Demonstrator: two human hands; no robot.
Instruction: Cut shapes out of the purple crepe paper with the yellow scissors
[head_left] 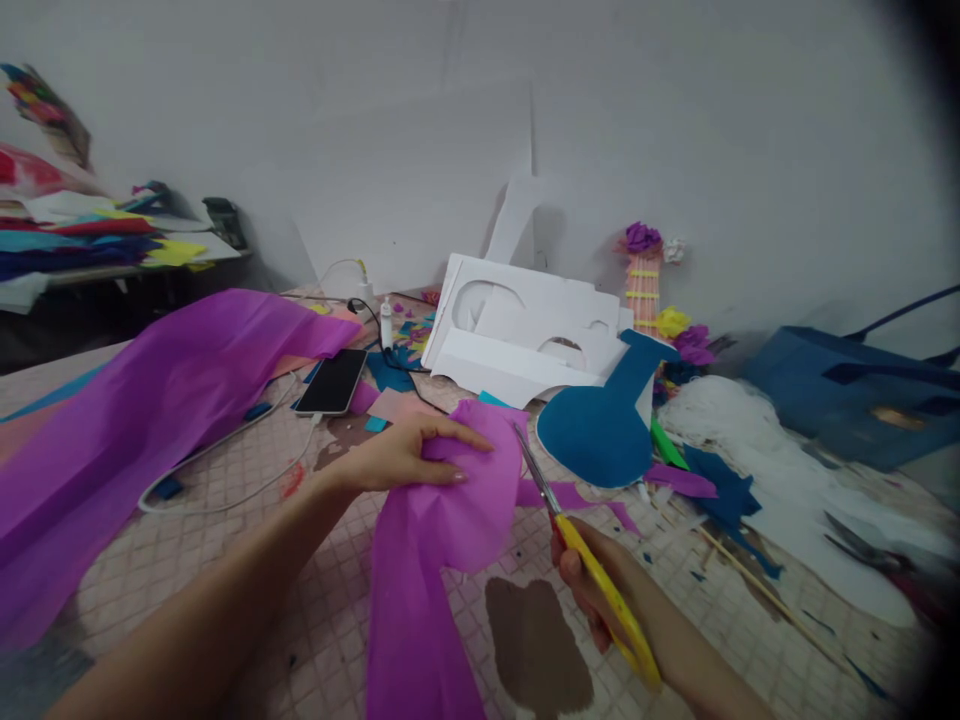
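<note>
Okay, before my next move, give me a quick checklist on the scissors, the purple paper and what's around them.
1. Scissors in the right hand: ok, held by the yellow handles.
2. Left hand on the purple paper: ok, touching it.
3. Left fingers clear of the blades: ok, a gap shows between them.
4. Paper lying flat: not ok, it is creased.
5. Phone clear of the blades: ok, it lies off to the left.
6. Blades clear of the blue cutout: cannot tell, the tips look close.

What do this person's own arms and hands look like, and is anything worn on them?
The left hand and right hand are ungloved, without visible rings, though the right is partly hidden. The forearms show no sleeve, watch or bracelet.
</note>
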